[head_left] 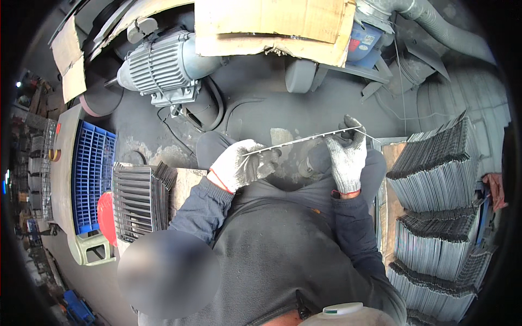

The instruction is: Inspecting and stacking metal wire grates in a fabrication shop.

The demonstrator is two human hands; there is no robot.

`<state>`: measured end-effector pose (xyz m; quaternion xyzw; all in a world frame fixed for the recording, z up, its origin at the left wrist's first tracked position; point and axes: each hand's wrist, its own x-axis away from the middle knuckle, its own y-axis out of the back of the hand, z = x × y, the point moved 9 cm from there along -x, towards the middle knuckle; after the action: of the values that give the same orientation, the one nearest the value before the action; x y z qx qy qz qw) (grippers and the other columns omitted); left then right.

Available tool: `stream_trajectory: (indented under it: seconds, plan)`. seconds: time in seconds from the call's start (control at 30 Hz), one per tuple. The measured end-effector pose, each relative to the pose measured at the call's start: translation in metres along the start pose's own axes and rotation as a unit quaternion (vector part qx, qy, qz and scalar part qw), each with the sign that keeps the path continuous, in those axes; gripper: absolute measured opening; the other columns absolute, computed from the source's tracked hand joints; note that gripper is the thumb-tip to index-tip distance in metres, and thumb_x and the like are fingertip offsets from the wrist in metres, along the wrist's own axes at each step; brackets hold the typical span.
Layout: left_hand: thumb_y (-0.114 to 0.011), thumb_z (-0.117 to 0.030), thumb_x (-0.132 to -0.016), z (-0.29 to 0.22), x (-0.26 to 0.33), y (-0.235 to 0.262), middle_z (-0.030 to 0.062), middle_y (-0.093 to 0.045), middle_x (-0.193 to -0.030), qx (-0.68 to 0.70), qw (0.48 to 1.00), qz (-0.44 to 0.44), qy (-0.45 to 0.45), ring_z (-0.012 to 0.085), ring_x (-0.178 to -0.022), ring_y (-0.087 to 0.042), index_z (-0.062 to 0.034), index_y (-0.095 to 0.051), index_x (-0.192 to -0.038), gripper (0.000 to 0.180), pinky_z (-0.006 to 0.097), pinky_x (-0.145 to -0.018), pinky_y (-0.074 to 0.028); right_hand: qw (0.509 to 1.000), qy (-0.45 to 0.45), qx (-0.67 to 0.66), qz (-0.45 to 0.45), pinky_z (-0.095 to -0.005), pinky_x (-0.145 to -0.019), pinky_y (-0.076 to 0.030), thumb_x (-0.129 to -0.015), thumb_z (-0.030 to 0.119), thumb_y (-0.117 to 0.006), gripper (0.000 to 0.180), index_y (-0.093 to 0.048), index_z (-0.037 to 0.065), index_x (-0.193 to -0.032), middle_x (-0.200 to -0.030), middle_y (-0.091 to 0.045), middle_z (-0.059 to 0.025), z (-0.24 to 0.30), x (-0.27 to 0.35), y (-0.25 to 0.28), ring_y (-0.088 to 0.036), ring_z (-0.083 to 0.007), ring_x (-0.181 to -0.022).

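Observation:
My left hand (pixel 242 163), in a white knitted glove with grey smudges, is closed on the left end of a thin metal strip (pixel 304 139). The strip appears nearly edge-on, with small notches or teeth along it, and rises slightly to the right. Its other end is gripped between the thumb and fingers of my right hand (pixel 347 157), gloved alike. Both hands are above my lap, apart from each other. Tall stacks of thin dark metal pieces (pixel 432 187) stand at my right. A smaller stack of similar pieces (pixel 140 201) is at my left, beside my forearm.
A grey finned electric motor (pixel 160 65) lies ahead at the left, with hoses near it. Cardboard (pixel 272 22) covers machinery ahead. A blue plastic crate (pixel 93 176), a red round object (pixel 106 217) and a pale green stool (pixel 89 250) stand left. A ribbed duct (pixel 454 30) runs far right.

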<state>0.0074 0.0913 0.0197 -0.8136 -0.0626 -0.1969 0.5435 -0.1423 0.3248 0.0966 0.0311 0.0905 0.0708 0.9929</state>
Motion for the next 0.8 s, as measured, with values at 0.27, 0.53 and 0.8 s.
stream_trajectory:
  seconds: [0.27, 0.53, 0.8]
  plan:
    - [-0.054, -0.018, -0.111, 0.003, -0.007, 0.039, 0.0119, -0.072, -0.097, 0.059, 0.997, -0.028, 0.027, 0.0271, -0.094, -0.072, -0.0004, -0.067, -0.107, 0.022, 0.038, -0.091, -0.064, 0.999, -0.001, 0.03, 0.013, -0.0297, -0.092, -0.058, -0.086, -0.001, -0.087, 0.056, -0.062, 0.001, -0.136, -0.114, -0.069, -0.0059, -0.001, 0.005, -0.006, -0.067, -0.0139, -0.1]
    - [-0.056, -0.032, -0.113, -0.008, 0.014, -0.004, 0.0146, -0.078, -0.113, -0.237, 0.963, 0.094, 0.089, 0.0276, -0.1, -0.075, -0.0025, -0.073, -0.114, 0.034, 0.038, -0.09, -0.062, 0.996, 0.014, 0.078, -0.031, -0.0312, -0.089, -0.057, -0.087, 0.003, -0.088, 0.05, -0.065, 0.002, -0.131, -0.114, -0.069, -0.0071, 0.007, -0.003, 0.01, -0.066, -0.0146, -0.101]
    - [-0.093, -0.023, -0.078, -0.047, 0.034, -0.112, 0.0206, -0.053, -0.16, -0.7, 0.674, 0.0, -0.235, 0.0298, -0.147, -0.054, 0.0001, -0.043, -0.163, 0.101, 0.039, -0.122, -0.044, 0.973, 0.157, 0.155, 0.059, -0.035, -0.093, -0.057, -0.071, 0.01, -0.091, 0.076, -0.06, 0.003, -0.141, -0.116, -0.069, -0.0101, 0.056, -0.056, -0.009, -0.067, -0.0189, -0.099]
